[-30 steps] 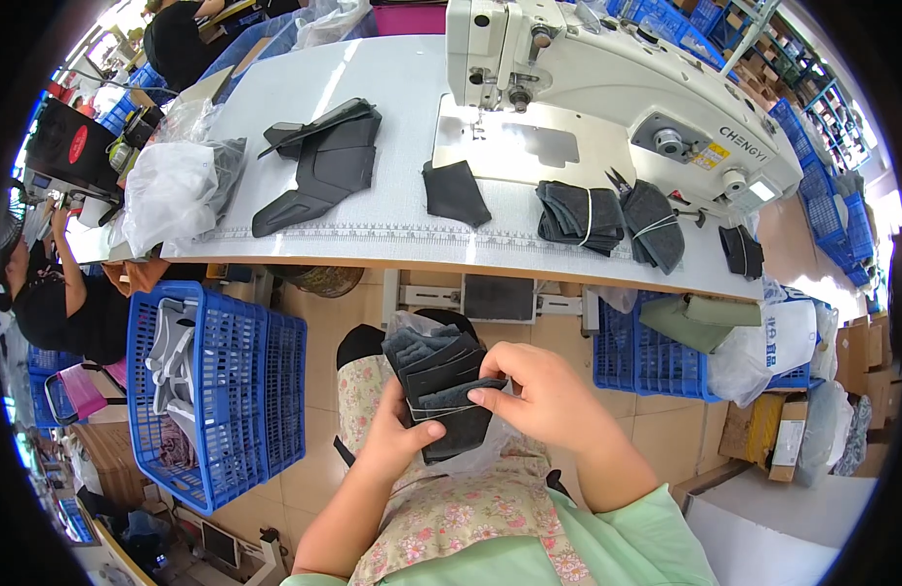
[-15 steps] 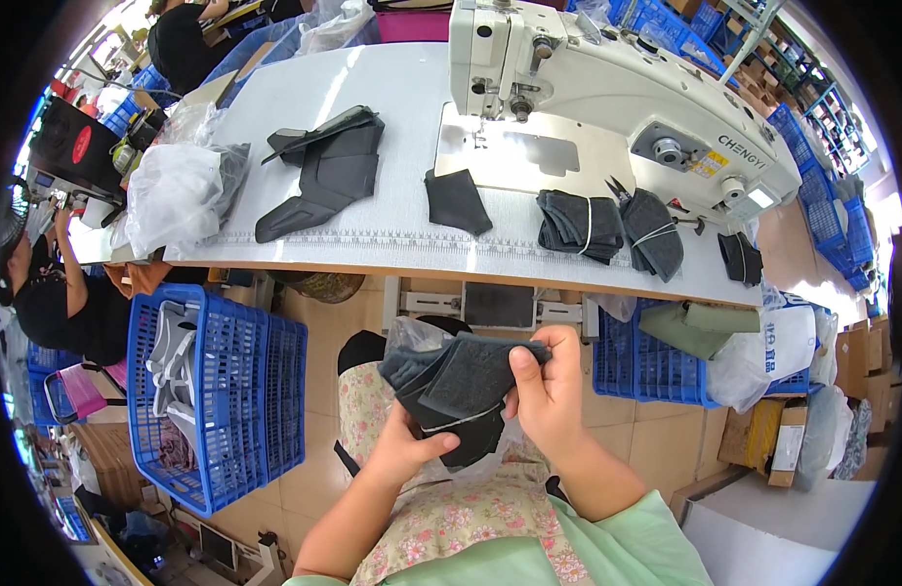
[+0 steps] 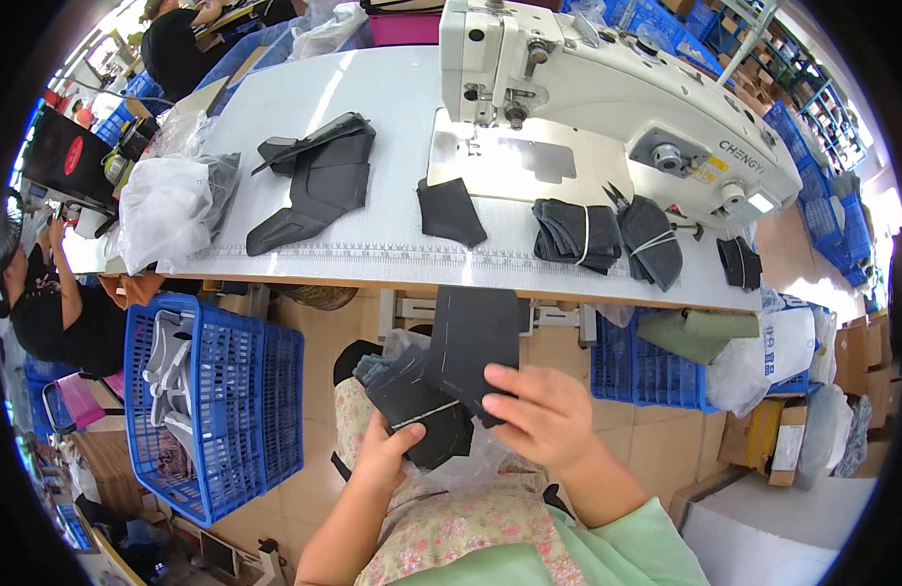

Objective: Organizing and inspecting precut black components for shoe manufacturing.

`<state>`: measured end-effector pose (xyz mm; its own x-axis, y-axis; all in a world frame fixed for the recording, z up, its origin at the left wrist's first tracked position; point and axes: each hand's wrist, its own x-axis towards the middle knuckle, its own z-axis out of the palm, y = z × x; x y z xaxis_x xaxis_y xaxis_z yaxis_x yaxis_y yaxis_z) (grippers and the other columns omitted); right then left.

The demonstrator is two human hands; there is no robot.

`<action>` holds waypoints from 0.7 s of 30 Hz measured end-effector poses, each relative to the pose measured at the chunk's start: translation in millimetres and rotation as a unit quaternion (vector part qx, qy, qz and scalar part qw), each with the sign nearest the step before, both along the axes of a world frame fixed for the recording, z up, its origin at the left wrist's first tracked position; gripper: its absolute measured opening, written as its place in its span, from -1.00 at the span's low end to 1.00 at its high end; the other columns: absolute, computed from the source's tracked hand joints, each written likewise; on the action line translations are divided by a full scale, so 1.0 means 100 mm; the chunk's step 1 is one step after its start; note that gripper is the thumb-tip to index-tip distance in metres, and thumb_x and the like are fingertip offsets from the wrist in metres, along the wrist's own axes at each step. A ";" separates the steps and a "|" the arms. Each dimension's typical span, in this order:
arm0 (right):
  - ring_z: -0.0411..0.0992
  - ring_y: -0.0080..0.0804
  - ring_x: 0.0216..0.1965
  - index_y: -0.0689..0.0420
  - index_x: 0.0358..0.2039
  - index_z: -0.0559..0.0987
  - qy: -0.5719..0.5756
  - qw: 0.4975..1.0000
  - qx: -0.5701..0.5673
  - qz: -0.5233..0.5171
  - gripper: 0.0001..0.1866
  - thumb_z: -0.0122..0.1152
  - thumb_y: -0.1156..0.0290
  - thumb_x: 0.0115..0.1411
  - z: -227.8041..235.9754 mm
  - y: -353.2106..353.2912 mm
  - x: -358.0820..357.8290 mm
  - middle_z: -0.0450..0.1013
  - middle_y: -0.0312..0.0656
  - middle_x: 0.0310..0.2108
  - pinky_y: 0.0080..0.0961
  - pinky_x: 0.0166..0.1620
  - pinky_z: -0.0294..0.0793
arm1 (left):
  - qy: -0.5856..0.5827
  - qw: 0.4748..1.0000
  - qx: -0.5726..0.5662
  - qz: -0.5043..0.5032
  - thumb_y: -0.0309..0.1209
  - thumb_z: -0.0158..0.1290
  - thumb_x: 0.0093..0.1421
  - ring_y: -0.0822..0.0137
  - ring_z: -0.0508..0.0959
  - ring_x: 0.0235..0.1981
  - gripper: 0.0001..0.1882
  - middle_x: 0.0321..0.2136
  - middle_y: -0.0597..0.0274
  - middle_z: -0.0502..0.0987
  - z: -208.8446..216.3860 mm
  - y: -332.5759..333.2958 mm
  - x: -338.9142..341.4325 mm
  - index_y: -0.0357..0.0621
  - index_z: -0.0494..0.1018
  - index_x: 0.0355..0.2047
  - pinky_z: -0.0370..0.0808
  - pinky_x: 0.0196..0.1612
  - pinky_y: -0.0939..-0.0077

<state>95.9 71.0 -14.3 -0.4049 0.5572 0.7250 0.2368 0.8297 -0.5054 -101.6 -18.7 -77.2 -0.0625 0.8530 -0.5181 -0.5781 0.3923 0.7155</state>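
Over my lap, my left hand [image 3: 386, 451] is closed round a bundle of dark fabric pieces [image 3: 404, 389] with a pale band across it. My right hand [image 3: 547, 415] pinches one flat black fabric piece [image 3: 476, 337] by its lower right edge, thumb side hidden behind it. That piece stands upright in front of the table edge and overlaps the bundle's right side. On the table lie a single black piece [image 3: 451, 213], two banded bundles [image 3: 576, 234] [image 3: 652, 242], and a smaller dark bundle [image 3: 739, 262]. Larger joined black panels [image 3: 319, 181] rest further left.
A white sewing machine [image 3: 607, 88] stands on the white table [image 3: 392, 117]; small scissors [image 3: 619, 195] lie by the bundles. A blue crate [image 3: 222, 410] with grey parts stands left, another blue crate [image 3: 656, 381] right. Plastic bags [image 3: 163, 210] sit at the table's left. Another person [image 3: 56, 313] works at far left.
My right hand has drawn one flat black piece away from the bundle and turned it upright. The bundle has shifted slightly left and down in my left hand.
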 end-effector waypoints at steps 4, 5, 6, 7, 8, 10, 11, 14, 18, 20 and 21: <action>0.51 -0.24 -0.35 0.14 -0.31 0.58 -0.014 1.000 0.026 0.003 -0.59 0.33 0.56 -0.32 -0.09 -0.05 0.01 0.46 -0.09 -0.12 -0.49 -0.41 0.51 | -0.010 1.000 0.003 -0.017 -0.40 0.21 -0.10 0.21 0.44 -0.04 -0.28 -0.07 0.06 0.41 0.02 0.02 -0.02 -0.29 0.16 0.07 0.39 0.03 0.36; 0.51 -0.25 -0.36 0.15 -0.31 0.58 -0.008 1.000 0.028 0.001 -0.58 0.34 0.56 -0.33 -0.09 -0.06 0.01 0.46 -0.11 -0.13 -0.50 -0.42 0.52 | -0.028 0.999 0.004 -0.020 -0.47 0.20 -0.09 0.23 0.43 -0.04 -0.30 -0.08 0.07 0.41 0.01 0.02 -0.03 -0.28 0.15 0.06 0.37 0.04 0.35; 0.51 -0.25 -0.40 0.13 -0.32 0.59 -0.009 1.000 0.027 -0.001 -0.57 0.35 0.57 -0.36 -0.09 -0.06 0.01 0.45 -0.10 -0.14 -0.50 -0.45 0.52 | -0.029 0.999 0.004 -0.015 -0.47 0.20 -0.09 0.23 0.43 -0.04 -0.30 -0.08 0.07 0.41 0.00 0.02 -0.03 -0.28 0.15 0.06 0.37 0.04 0.35; 0.51 -0.25 -0.40 0.13 -0.32 0.59 -0.010 1.000 0.028 0.000 -0.57 0.35 0.57 -0.36 -0.09 -0.05 0.01 0.45 -0.10 -0.14 -0.50 -0.45 0.52 | -0.028 0.999 0.005 -0.020 -0.47 0.21 -0.09 0.23 0.43 -0.04 -0.29 -0.07 0.07 0.40 -0.02 0.02 -0.04 -0.28 0.15 0.07 0.37 0.04 0.35; 0.51 -0.24 -0.40 0.13 -0.32 0.59 -0.006 1.000 0.027 0.001 -0.56 0.35 0.58 -0.37 -0.08 -0.05 0.01 0.45 -0.10 -0.14 -0.50 -0.45 0.52 | -0.027 0.999 0.006 -0.025 -0.47 0.21 -0.10 0.23 0.43 -0.03 -0.28 -0.07 0.07 0.40 -0.03 0.03 -0.04 -0.28 0.14 0.07 0.36 0.05 0.35; 0.51 -0.24 -0.40 0.12 -0.33 0.59 -0.001 1.000 0.026 0.002 -0.56 0.36 0.59 -0.38 -0.08 -0.05 0.03 0.44 -0.09 -0.15 -0.50 -0.45 0.52 | -0.033 0.999 0.002 -0.024 -0.47 0.21 -0.10 0.23 0.43 -0.03 -0.27 -0.06 0.06 0.40 -0.01 0.04 -0.03 -0.27 0.13 0.08 0.36 0.05 0.35; 0.51 -0.25 -0.41 0.12 -0.33 0.59 -0.004 1.000 0.026 0.002 -0.55 0.36 0.59 -0.38 -0.09 -0.05 0.05 0.44 -0.09 -0.15 -0.50 -0.46 0.51 | -0.037 0.999 -0.002 -0.025 -0.47 0.21 -0.10 0.23 0.43 -0.03 -0.27 -0.06 0.06 0.40 0.00 0.04 -0.03 -0.27 0.13 0.08 0.36 0.06 0.34; 0.50 -0.26 -0.43 0.12 -0.33 0.60 -0.004 1.000 0.030 0.003 -0.56 0.36 0.59 -0.39 -0.10 -0.05 0.07 0.44 -0.10 -0.16 -0.51 -0.48 0.50 | -0.040 0.999 -0.003 -0.033 -0.47 0.22 -0.10 0.23 0.43 -0.02 -0.26 -0.06 0.07 0.39 -0.01 0.05 -0.03 -0.26 0.12 0.09 0.35 0.07 0.34; 0.49 -0.28 -0.44 0.12 -0.35 0.60 -0.002 0.999 0.047 -0.005 -0.57 0.35 0.60 -0.39 -0.09 -0.06 0.09 0.43 -0.10 -0.16 -0.54 -0.50 0.49 | -0.041 0.999 -0.008 -0.032 -0.48 0.22 -0.10 0.23 0.42 -0.02 -0.26 -0.06 0.07 0.39 0.08 0.07 0.00 -0.26 0.12 0.09 0.35 0.07 0.34; 0.49 -0.28 -0.44 0.12 -0.35 0.60 0.002 0.999 0.047 -0.007 -0.57 0.35 0.61 -0.39 -0.09 -0.07 0.09 0.43 -0.11 -0.17 -0.54 -0.50 0.49 | -0.033 0.999 -0.010 -0.030 -0.48 0.22 -0.10 0.24 0.42 -0.02 -0.25 -0.06 0.08 0.39 0.08 0.06 0.00 -0.25 0.12 0.10 0.35 0.07 0.34; 0.49 -0.28 -0.44 0.12 -0.36 0.60 0.005 0.999 0.047 -0.009 -0.58 0.34 0.61 -0.38 -0.09 -0.08 0.09 0.44 -0.11 -0.17 -0.54 -0.50 0.48 | -0.034 0.999 -0.010 -0.030 -0.48 0.22 -0.10 0.24 0.42 -0.02 -0.25 -0.06 0.08 0.39 0.07 0.06 0.01 -0.25 0.12 0.10 0.35 0.07 0.34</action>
